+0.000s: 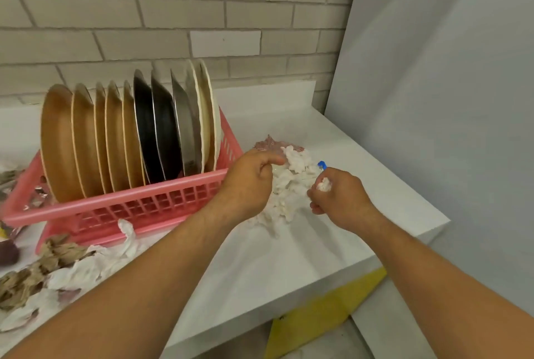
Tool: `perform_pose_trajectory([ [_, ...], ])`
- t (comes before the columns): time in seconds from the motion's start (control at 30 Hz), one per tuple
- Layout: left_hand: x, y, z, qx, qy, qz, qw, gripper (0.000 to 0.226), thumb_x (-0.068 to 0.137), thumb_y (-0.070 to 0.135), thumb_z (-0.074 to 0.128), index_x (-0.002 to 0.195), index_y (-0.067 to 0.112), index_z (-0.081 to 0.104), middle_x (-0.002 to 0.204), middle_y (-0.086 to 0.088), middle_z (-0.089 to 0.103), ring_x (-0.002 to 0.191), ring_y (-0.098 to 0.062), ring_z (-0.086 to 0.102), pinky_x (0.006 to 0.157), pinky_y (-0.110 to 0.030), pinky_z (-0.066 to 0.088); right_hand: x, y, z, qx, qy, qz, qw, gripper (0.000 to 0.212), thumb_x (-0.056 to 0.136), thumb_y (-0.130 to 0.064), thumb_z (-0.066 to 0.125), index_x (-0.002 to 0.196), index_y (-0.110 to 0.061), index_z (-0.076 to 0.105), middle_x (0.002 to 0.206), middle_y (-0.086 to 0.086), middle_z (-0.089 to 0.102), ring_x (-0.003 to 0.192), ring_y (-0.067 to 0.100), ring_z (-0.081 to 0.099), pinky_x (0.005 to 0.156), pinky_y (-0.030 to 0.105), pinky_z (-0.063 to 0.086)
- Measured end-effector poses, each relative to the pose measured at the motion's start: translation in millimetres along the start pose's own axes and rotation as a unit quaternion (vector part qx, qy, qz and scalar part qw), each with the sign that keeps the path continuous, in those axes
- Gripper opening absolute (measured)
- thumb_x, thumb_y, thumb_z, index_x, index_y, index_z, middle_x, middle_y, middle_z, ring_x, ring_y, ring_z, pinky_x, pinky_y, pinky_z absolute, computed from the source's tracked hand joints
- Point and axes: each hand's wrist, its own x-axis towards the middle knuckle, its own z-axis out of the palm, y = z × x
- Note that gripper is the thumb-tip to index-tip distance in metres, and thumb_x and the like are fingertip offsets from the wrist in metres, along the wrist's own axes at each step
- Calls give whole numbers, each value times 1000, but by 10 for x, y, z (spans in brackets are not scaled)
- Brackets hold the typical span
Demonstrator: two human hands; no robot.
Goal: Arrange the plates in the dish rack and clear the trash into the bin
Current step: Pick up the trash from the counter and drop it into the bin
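Tissue pile (291, 185) on tabletop (260, 266), at 3 o'clock of pink dish rack (138, 205); plates (130, 133) stand upright in rack. Left grip (248, 182) curls round pile's 9 o'clock edge. Right grip (338, 199) pinches wad at 4 o'clock. Risk: loose bundle sheds scraps on lift; blue scrap (321, 164) at 1 o'clock likely left behind. More crumpled paper (57, 266) at 8 o'clock of rack, untouched.

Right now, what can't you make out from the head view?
Head view:
- Bin: not seen; the yellow shape under the counter is unidentifiable.
- Blue item: mostly hidden by the right hand and tissue.
- Left hand: fingers partly buried in tissue.
- Trash at left: cut off by the frame edge.
- Rack floor: hidden by plates.
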Motion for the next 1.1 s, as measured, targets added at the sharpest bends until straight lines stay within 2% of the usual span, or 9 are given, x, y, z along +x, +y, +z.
perform_pose_trajectory([
  [0.13,-294,-5,-21,-141,21,-62,988,32,100,10,35,112,28,58,101,0,64,58,-15,60,48,-34,55,-316,66,18,29,-3,13,1000,17,88,0,55,81,-16,58,92,11,66,74,25,71,65,29,57],
  [0.23,-461,-17,-28,-127,65,-54,988,27,101,23,38,117,37,55,82,-2,63,43,-14,50,35,-25,39,-524,78,0,52,-19,11,998,24,91,0,51,87,-22,61,94,7,62,66,20,69,67,31,59],
  [0.33,-610,-3,-14,-75,113,-24,991,44,96,44,45,86,6,65,64,3,55,39,-12,39,36,-20,34,-736,105,-23,14,-25,-19,999,27,94,-10,47,100,-27,67,99,-1,62,74,15,64,61,20,48],
  [0.43,-830,53,39,-73,80,-49,993,55,85,58,54,78,4,61,53,7,49,46,-13,43,36,-23,37,-977,158,-51,12,-44,-39,998,17,95,-23,53,99,-27,69,93,-7,62,76,15,63,63,23,48],
  [0.53,-1088,74,145,-95,-38,-80,992,31,73,31,80,95,21,60,84,-3,54,66,-16,53,50,-30,50,-1239,287,-94,-15,-52,-42,998,12,82,-35,72,90,-27,66,93,-5,63,74,14,60,56,20,46],
  [0.67,-1454,18,377,-165,-34,-94,981,45,71,-15,67,103,14,57,94,-11,53,70,-19,53,60,-34,54,-1547,642,-105,-56,-75,-36,995,15,82,-11,67,85,-24,61,80,-4,57,60,6,51,40,13,38],
  [0.83,-1823,-187,603,-220,7,-115,969,15,84,-1,63,96,8,63,89,-16,63,74,-28,67,78,-36,57,-1861,995,14,14,-115,16,993,10,87,-6,60,83,-15,60,66,8,63,51,20,61,58,42,57],
  [1.0,-2086,-412,811,-156,-38,-118,980,25,97,3,41,100,14,63,73,-11,59,52,-20,59,46,-27,52,-2124,1330,262,-27,-173,45,984,8,92,-20,57,88,-14,60,72,7,60,53,22,59,47,30,49],
  [1.1,-2211,-752,919,-68,-82,-102,989,6,92,21,60,90,21,66,67,3,60,56,-9,54,51,-19,44,-2249,1620,518,-109,-165,27,980,13,90,-28,60,85,-15,61,78,2,62,69,21,57,60,33,50],
])
